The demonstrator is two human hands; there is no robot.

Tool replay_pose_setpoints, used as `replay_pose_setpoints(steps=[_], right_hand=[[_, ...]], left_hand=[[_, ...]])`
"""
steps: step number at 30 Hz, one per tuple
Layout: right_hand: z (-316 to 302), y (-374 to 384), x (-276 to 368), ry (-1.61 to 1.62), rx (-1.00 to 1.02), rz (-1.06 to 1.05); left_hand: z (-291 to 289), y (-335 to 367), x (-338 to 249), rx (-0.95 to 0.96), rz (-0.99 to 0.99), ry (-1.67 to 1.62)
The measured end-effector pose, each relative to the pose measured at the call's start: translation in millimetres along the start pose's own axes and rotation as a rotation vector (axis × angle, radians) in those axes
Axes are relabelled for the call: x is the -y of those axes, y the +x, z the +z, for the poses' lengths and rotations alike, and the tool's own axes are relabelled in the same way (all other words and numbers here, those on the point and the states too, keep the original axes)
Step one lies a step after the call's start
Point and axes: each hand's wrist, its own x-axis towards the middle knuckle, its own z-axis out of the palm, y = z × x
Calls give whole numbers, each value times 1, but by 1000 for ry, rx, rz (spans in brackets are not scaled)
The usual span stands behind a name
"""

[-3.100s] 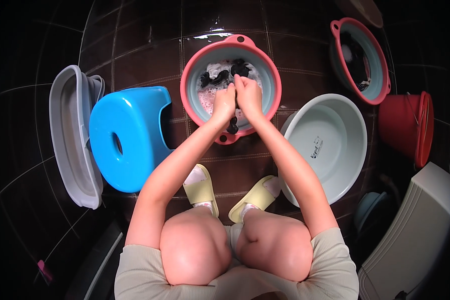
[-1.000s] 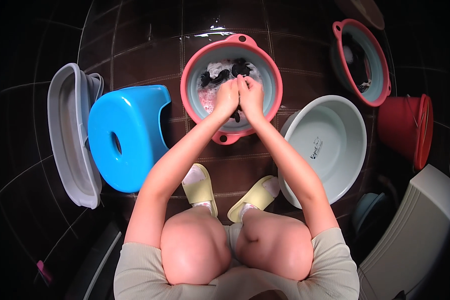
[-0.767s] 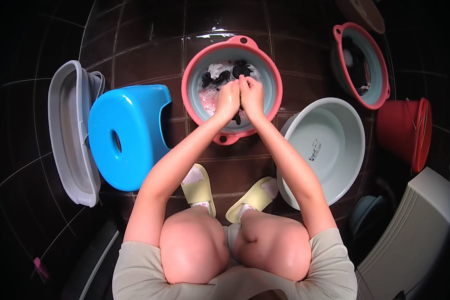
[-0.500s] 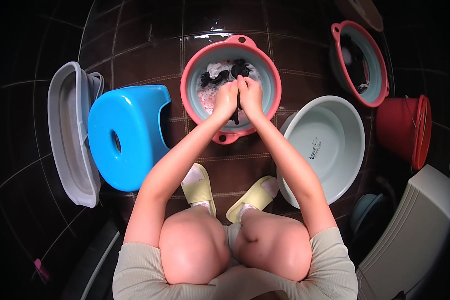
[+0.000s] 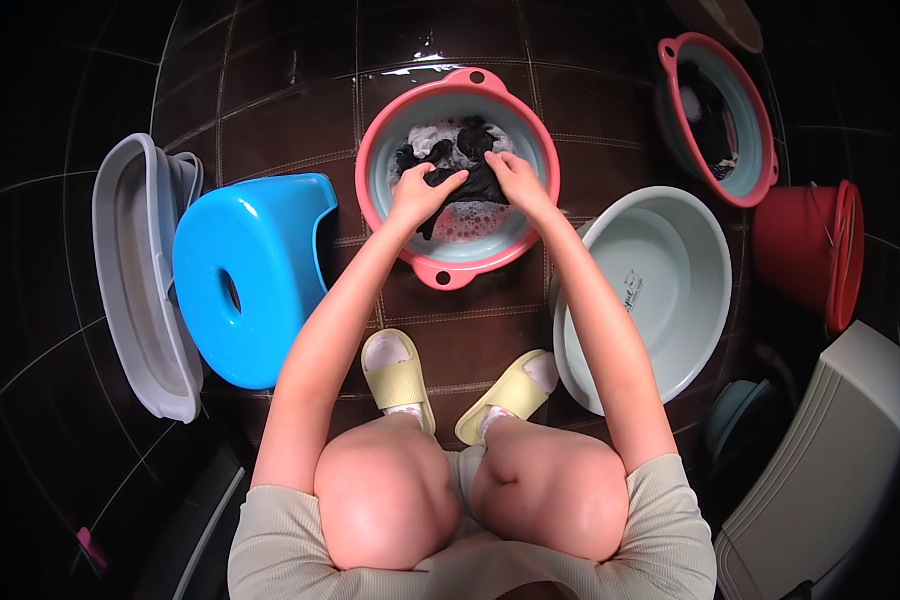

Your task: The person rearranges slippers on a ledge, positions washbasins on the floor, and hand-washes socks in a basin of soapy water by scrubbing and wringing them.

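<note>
A pink-rimmed basin (image 5: 369, 205) with a grey-blue inside stands on the floor before me, holding sudsy water. Over it, a wet black cloth (image 5: 478, 186) is stretched between my two hands. My left hand (image 5: 422, 193) grips its left side, thumb on top. The opposite side is pinched by my right hand (image 5: 515, 180). More dark fabric (image 5: 476, 136) and a bunched white cloth (image 5: 425, 138) lie in the suds at the far side of the basin. The exact kind of garment cannot be made out.
A blue plastic stool (image 5: 260, 270) stands left, beside a grey folded tub (image 5: 110, 290). To the right are a pale basin (image 5: 685, 290) with water, a red bucket (image 5: 800, 250) and another pink-rimmed basin (image 5: 767, 130) with dark items. My slippered feet rest on brown tiles.
My hands have moved apart from being pressed together. The black cloth, bunched between them before, is now spread out over the basin.
</note>
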Motion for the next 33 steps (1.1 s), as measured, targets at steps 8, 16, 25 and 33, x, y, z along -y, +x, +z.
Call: replay_pose_setpoints(steps=[8, 16, 25, 33], right_hand=[[11, -16, -21, -1094, -71, -225], [42, -13, -40, -1472, -114, -163], [12, -4, -15, -332, -114, -62], [38, -33, 38, 298, -227, -157]], left_hand=[[10, 6, 23, -226, 235, 864], [22, 28, 58, -224, 370, 1264], [-13, 26, 37, 36, 77, -160], [5, -4, -26, 5, 76, -537]])
